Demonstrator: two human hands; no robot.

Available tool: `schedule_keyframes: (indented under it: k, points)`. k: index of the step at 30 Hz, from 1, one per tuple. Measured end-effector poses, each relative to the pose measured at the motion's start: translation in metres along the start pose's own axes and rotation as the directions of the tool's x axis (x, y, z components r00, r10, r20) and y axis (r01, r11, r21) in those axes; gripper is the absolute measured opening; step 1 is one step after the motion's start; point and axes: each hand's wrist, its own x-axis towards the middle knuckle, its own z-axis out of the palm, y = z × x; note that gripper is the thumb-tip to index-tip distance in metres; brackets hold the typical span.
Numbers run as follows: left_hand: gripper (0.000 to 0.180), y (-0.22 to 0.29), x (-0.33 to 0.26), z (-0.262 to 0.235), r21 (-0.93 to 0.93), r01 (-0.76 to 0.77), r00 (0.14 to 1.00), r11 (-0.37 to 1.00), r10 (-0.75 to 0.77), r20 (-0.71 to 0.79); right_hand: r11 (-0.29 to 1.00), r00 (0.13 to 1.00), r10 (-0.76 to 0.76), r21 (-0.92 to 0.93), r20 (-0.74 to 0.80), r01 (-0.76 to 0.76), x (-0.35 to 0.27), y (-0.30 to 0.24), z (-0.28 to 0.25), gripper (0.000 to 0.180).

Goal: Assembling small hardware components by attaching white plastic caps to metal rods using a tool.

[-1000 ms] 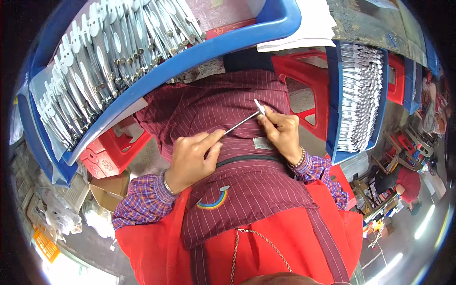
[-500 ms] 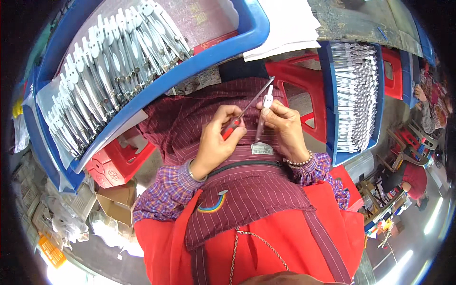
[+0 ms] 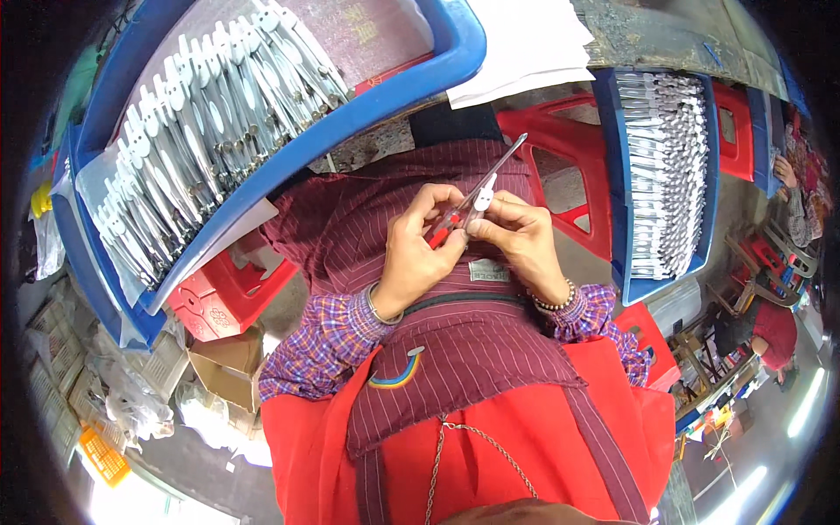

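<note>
My left hand (image 3: pixel 418 255) is closed round the red handle of a screwdriver (image 3: pixel 502 159), whose metal shaft points up and away to the right. My right hand (image 3: pixel 523 238) pinches a slim metal piece with a white head (image 3: pixel 484 200). The two hands almost meet above my lap, and the screwdriver's shaft passes right beside the white head; whether they touch I cannot tell. Fingers hide most of the metal piece's lower part. Many similar white-headed metal pieces (image 3: pixel 197 114) lie in rows in the blue tray (image 3: pixel 306 144) at the far left.
To the right, a second blue tray (image 3: pixel 623 201) holds densely stacked white-and-metal pieces (image 3: pixel 665 175). Red stools (image 3: pixel 569 144) stand beneath and between the trays. White paper (image 3: pixel 525 52) lies on the worktable (image 3: pixel 647 39). A cardboard box (image 3: pixel 223 372) sits low on the left; another person's hand (image 3: pixel 785 171) shows far right.
My hands have come closer together. The white-headed piece has dropped lower and tilted, and the screwdriver's shaft now lies alongside its head.
</note>
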Motion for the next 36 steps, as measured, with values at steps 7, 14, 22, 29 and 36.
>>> schedule_keyframes:
  k: [7,14,22,29,36]
  points:
    - [0.037,0.002,-0.002,0.000,-0.177,0.076,0.997,0.981,-0.074,0.015,0.996,0.999,0.029,0.086,0.024,-0.031,-0.002,-0.001,0.003,0.024]
    - [0.036,-0.001,-0.003,-0.008,-0.166,0.080,0.997,0.983,-0.075,0.034,0.986,0.996,0.064,0.152,0.056,-0.072,0.000,-0.002,0.006,0.025]
    - [0.047,0.005,0.000,-0.014,-0.349,0.239,0.964,0.906,-0.178,0.199,0.904,0.947,0.127,0.358,0.294,-0.232,0.011,-0.018,-0.010,0.027]
    - [0.046,0.006,0.000,-0.012,-0.372,0.242,0.964,0.896,-0.178,0.197,0.863,0.935,0.230,0.388,0.269,-0.324,0.007,-0.015,-0.008,0.024]
    - [0.046,0.004,0.000,-0.008,-0.377,0.200,0.977,0.904,-0.157,0.142,0.831,0.941,0.255,0.447,0.222,-0.330,0.005,-0.008,-0.005,0.024]
